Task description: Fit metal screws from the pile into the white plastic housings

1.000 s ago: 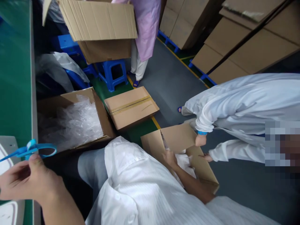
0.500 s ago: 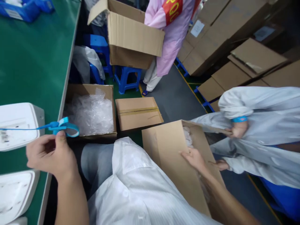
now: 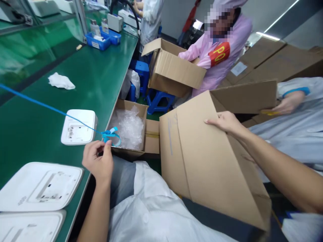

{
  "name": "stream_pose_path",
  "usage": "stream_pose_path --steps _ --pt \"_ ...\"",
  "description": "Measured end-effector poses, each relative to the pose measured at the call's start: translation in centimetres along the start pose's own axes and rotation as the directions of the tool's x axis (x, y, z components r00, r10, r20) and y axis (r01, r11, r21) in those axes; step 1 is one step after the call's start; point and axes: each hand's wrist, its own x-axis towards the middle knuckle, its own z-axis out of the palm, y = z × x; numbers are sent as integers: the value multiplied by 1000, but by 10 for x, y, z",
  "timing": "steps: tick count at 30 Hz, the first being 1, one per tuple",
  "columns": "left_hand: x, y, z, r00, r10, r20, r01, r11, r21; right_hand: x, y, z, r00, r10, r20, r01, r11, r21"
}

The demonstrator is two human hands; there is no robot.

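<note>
My left hand is closed by the edge of the green bench, its thumb and fingers pinching a blue wrist strap whose blue cord runs off to the upper left. My right hand grips the top edge of a large cardboard box, which is lifted and tilted beside my lap. A co-worker in white on the right has a hand on the same box's open flap.
A small white device and two white casings lie on the bench. A floor box of clear plastic bags stands beside it. A person in pink handles another open box. Blue stools, stacked cartons behind.
The large box has come up from the floor and tilted toward me, my right hand now on its top edge. My view has swung up to the bench. The left hand kept the strap.
</note>
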Motion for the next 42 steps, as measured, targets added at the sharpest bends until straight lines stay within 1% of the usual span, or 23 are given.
stream_pose_path --steps 3,4,6,8,11,13,14,16,17,19,22,24,26,30,33,35,37,39,41,42 --pt "-1 -1 -1 1000 -7 -7 7 1000 1 40 -43 34 994 -26 110 42 988 -148" --pt "-1 -2 -2 1000 -5 -6 5 1000 7 51 -57 49 993 -37 116 56 984 -168" --pt "-1 -2 -3 1000 -2 1 2 1000 19 73 -82 83 988 -32 154 63 977 -204" --pt "-1 -2 -5 1000 -11 -1 11 1000 27 92 -104 120 976 -20 218 74 967 -242" --pt "-1 -1 -8 1000 -22 -4 23 999 47 112 -132 173 947 -22 322 114 957 -268" --pt "-2 -1 -8 1000 -16 17 15 996 84 116 -145 198 932 -21 361 127 954 -273" --pt "-3 -1 -8 1000 -14 22 11 995 99 114 -148 207 930 -17 366 128 951 -282" --pt "-3 -1 -7 1000 -14 11 13 994 110 99 -147 214 941 -4 338 115 944 -310" --pt "-4 -2 -5 1000 -15 0 15 995 104 86 -144 214 948 4 317 105 940 -326" --pt "-4 -3 -3 1000 -18 -14 19 996 90 50 -134 209 958 28 284 77 933 -352" --pt "-4 -6 0 1000 -19 -24 21 997 77 -12 -116 204 960 91 263 21 919 -395" --pt "-3 -8 1 1000 -11 -29 13 997 80 -41 -108 203 966 109 236 4 902 -432" --pt "-2 -9 1 1000 6 -30 -3 996 89 -54 -101 200 971 82 223 31 886 -463" --pt "-1 -11 2 999 30 -28 -26 992 121 -56 -84 181 966 -21 258 155 845 -512" --pt "-1 -11 0 999 22 -32 -18 993 113 -62 -56 160 946 -85 312 252 799 -546" --pt "0 -11 -1 999 11 -43 -7 995 99 -69 -26 145 932 -111 344 301 767 -567" --pt "0 -11 -2 999 9 -46 -4 996 92 -77 17 132 917 -134 375 349 726 -593" --pt "0 -10 -2 999 12 -45 -8 996 90 -83 70 120 883 -194 427 443 645 -622" --pt "0 -10 -1 999 13 -44 -9 995 95 -87 125 109 837 -247 488 524 617 -587" --pt "0 -10 0 999 14 -41 -10 995 97 -87 151 103 823 -265 501 545 616 -569"
